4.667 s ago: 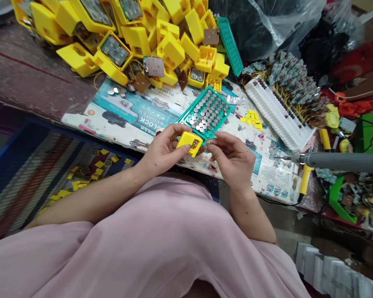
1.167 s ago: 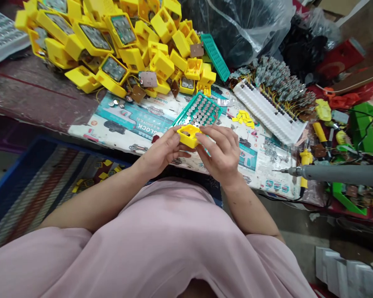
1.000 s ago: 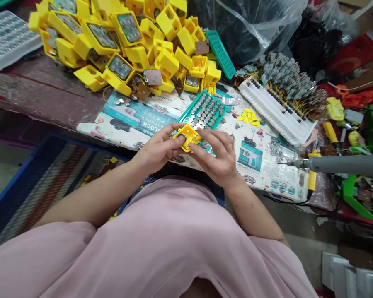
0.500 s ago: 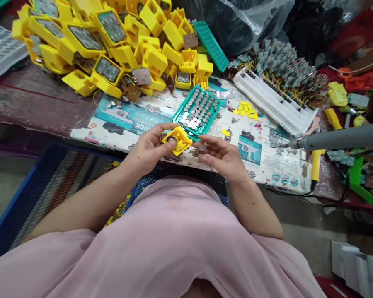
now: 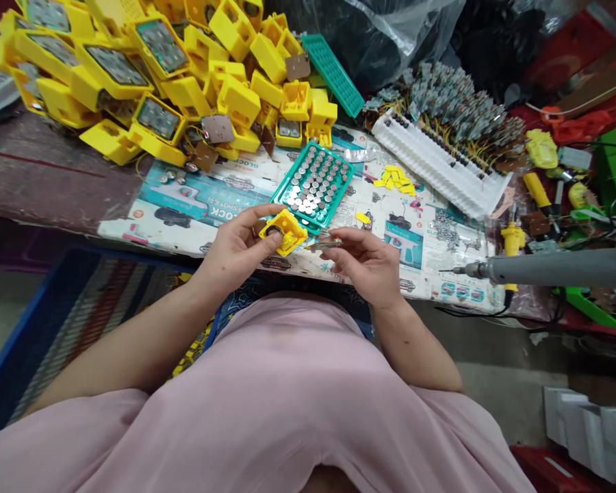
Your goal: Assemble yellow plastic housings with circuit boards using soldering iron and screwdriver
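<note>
My left hand [image 5: 228, 250] is closed around a small yellow plastic housing [image 5: 293, 226], its open side facing up. The thumb presses near a dark round part inside the housing. To its right, my right hand [image 5: 372, 267] pinches a thin, greyish flat piece [image 5: 324, 244] between thumb and fingers; its exact kind is unclear. That piece is close to the housing, with a small gap between them. Just beyond both hands lies a green tray [image 5: 348, 179] holding several rows of silver button cells [image 5: 321, 171], some loose at the near end.
Yellow housings [image 5: 236, 103] are heaped at the back left. A white rack [image 5: 431, 161] with wired grey parts stands at back right, near small yellow pieces [image 5: 396, 179]. A grey electric screwdriver [image 5: 559, 267] juts in from the right. A blue crate [image 5: 25, 335] sits lower left.
The view has shifted slightly, so the bench things appear further left. My right hand has tilted the thin piece flatter beside the housing. My left hand keeps its hold.
</note>
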The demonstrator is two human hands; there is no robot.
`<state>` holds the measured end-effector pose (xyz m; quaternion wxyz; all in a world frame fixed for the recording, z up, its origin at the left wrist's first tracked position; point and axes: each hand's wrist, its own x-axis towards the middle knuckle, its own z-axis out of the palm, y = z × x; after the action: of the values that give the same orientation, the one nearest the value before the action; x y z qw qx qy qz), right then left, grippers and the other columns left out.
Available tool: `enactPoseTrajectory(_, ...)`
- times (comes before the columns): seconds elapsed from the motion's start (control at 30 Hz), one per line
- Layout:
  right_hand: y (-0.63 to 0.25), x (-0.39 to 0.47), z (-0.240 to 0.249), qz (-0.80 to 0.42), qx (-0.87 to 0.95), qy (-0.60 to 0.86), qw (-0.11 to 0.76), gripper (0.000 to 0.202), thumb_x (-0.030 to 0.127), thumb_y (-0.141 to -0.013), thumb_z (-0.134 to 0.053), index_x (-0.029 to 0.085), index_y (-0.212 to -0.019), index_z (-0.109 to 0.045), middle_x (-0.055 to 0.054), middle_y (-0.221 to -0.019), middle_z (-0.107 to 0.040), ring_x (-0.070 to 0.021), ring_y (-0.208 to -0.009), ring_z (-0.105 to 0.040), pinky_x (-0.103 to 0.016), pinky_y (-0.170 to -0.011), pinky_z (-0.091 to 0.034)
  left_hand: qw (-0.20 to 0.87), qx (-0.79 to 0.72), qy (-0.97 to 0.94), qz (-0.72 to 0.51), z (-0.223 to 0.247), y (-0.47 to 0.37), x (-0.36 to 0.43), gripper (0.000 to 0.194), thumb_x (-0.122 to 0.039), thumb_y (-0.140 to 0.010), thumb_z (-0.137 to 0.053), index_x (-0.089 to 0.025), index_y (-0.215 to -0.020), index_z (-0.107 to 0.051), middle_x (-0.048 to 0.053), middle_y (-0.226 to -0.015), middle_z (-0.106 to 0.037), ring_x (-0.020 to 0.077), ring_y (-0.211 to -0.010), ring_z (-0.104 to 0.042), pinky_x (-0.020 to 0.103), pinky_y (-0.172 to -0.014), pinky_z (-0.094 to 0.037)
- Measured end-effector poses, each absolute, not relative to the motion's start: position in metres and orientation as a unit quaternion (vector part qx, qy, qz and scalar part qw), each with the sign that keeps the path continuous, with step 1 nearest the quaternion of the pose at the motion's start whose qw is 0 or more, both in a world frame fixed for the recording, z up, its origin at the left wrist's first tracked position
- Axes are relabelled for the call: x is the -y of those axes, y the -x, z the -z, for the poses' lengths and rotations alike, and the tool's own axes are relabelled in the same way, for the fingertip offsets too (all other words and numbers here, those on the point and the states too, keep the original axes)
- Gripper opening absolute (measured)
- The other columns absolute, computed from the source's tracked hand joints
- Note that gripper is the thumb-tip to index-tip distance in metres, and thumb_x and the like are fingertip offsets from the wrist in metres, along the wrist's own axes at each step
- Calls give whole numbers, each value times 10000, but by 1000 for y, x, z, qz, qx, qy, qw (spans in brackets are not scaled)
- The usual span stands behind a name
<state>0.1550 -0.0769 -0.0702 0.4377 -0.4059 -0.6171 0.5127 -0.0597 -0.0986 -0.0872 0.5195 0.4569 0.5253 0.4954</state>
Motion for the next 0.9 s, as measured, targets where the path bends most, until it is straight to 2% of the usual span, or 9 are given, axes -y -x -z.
enactPoseTrajectory(0.1, -152, 72, 69, -569, 536, 449, 433, 368, 439, -711, -834, 213, -981, -728, 41, -663, -730, -113, -538, -695, -164, -392, -499, 554, -524, -425, -487, 85, 56, 97, 583, -440, -745, -793, -168, -1235, -632, 48, -1011, -708, 179, -873, -678, 274, -747, -598)
enactPoseTrajectory(0.23, -149, 67, 69, -600, 484, 462, 439, 364, 461, -656, -856, 211, -898, -745, 73, -508, -649, -101, -420, -628, -164, -341, -444, 576, -513, -394, -499, 85, 52, 96, 565, -382, -717, -804, -177, -1214, -634, 28, -971, -695, 157, -842, -673, 259, -727, -602)
enactPoseTrajectory(0.33, -149, 67, 71, -590, 487, 457, 453, 286, 432, -657, -857, 215, -808, -751, 55, -584, -694, -89, -427, -624, -183, -382, -487, 580, -515, -389, -496, 87, 51, 96, 562, -373, -717, -801, -184, -1219, -633, 25, -967, -691, 147, -816, -667, 249, -695, -602)
enactPoseTrajectory(0.43, -151, 71, 75, -558, 519, 451, 465, 267, 411, -687, -844, 226, -860, -759, 36, -736, -749, -89, -525, -669, -209, -496, -565, 581, -516, -387, -496, 88, 52, 96, 571, -370, -708, -809, -183, -1217, -632, 24, -949, -690, 151, -815, -669, 240, -672, -598)
enactPoseTrajectory(0.57, -153, 74, 80, -542, 561, 449, 436, 441, 439, -714, -832, 241, -1093, -723, 60, -681, -704, -95, -610, -690, -214, -578, -583, 571, -509, -393, -510, 87, 53, 95, 546, -356, -703, -821, -182, -1188, -640, 25, -956, -696, 155, -845, -673, 242, -711, -598)
enactPoseTrajectory(0.73, -154, 75, 82, -535, 568, 439, 445, 350, 427, -707, -838, 224, -969, -726, 22, -801, -758, -113, -709, -722, -229, -656, -610, 562, -512, -394, -516, 89, 54, 96, 525, -352, -715, -814, -183, -1179, -634, 26, -974, -688, 148, -835, -660, 247, -702, -599)
enactPoseTrajectory(0.83, -155, 76, 79, -505, 592, 436, 452, 385, 339, -715, -842, 251, -1069, -719, 51, -767, -755, -90, -671, -707, -206, -653, -605, 563, -515, -392, -515, 90, 55, 96, 526, -358, -720, -811, -188, -1186, -635, 24, -965, -690, 149, -827, -660, 258, -712, -603)
enactPoseTrajectory(0.9, -155, 77, 76, -494, 611, 433, 442, 372, 305, -733, -829, 255, -1086, -723, 42, -817, -772, -99, -712, -724, -205, -658, -610, 560, -519, -393, -513, 91, 56, 97, 525, -357, -720, -812, -187, -1186, -640, 24, -956, -696, 148, -825, -663, 252, -719, -600)
